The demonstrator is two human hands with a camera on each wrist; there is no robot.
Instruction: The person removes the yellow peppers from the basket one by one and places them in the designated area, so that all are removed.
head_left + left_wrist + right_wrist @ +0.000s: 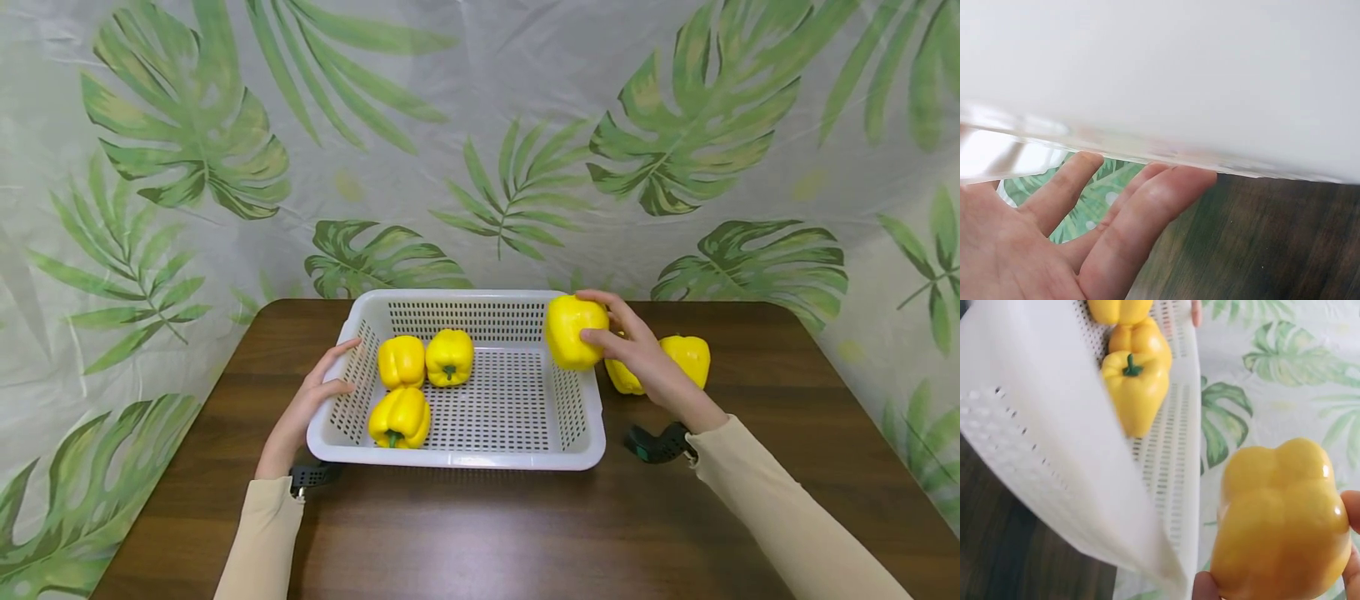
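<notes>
My right hand (626,342) holds a yellow bell pepper (573,332) between thumb and fingers, over the right end of a white perforated plastic basket (450,459). In the right wrist view, the held pepper (1282,519) shows its lobed side beside the basket's wall. My left hand (303,404) rests on the basket's left rim, its fingers fairly straight; the left wrist view shows these fingers (1141,219) meeting the white edge. Inside the basket, toward the left, lie three yellow bell peppers: a back-left one (401,362), a back-right one (449,358) and a front one (400,418).
More yellow bell peppers (687,358) lie on the brown wooden table (480,533), right of the basket, partly hidden behind my right hand and forearm. A leaf-patterned curtain (517,167) hangs behind the table's far edge.
</notes>
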